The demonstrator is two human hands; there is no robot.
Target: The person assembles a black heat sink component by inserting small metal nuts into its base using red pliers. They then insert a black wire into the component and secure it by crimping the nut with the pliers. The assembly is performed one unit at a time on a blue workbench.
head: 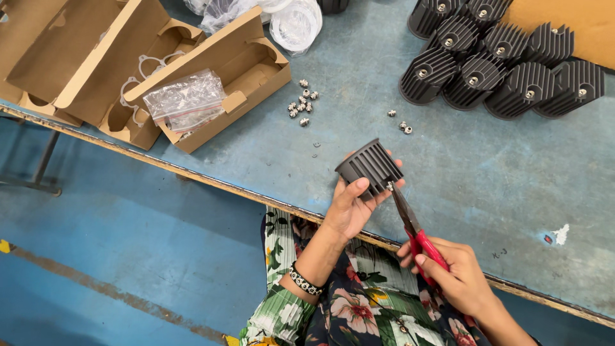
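Observation:
My left hand holds a black finned metal housing on its side, just above the blue table's near edge. My right hand grips red-handled pliers. The plier tips meet a small silver fitting on the housing's end. Several more finned housings stand grouped at the back right. Small silver fittings lie scattered in the middle of the table, with two or three more fittings apart to their right.
Open cardboard boxes lie at the back left, one with a clear plastic bag of parts. More clear bags sit at the top. The blue table has a wooden front edge. Blue floor lies below left.

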